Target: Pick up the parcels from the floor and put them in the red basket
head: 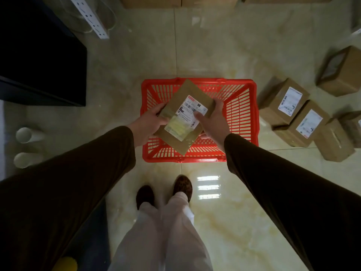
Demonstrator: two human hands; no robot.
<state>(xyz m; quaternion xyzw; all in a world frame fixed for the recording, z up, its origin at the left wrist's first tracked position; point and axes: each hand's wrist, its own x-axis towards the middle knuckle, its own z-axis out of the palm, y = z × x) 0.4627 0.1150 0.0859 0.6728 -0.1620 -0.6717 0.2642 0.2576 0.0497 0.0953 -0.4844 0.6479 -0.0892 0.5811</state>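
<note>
both arms in long dark brown sleeves (pixel 82 173), loose fit, cuffs ending at the wrists; left hand (pixel 145 125) and right hand (pixel 212 122) bare, no gloves. Pale, off-white loose trousers (pixel 166 231). Dark shoes (pixel 182 186), right one with a mottled spotted pattern

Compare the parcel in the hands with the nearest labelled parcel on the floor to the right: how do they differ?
The held parcel is flat and thin; the floor parcel is a taller box. The held one hangs over the red basket, gripped by the left hand and right hand; the floor one rests beside the basket, untouched. Both are brown cardboard with white labels.
</note>
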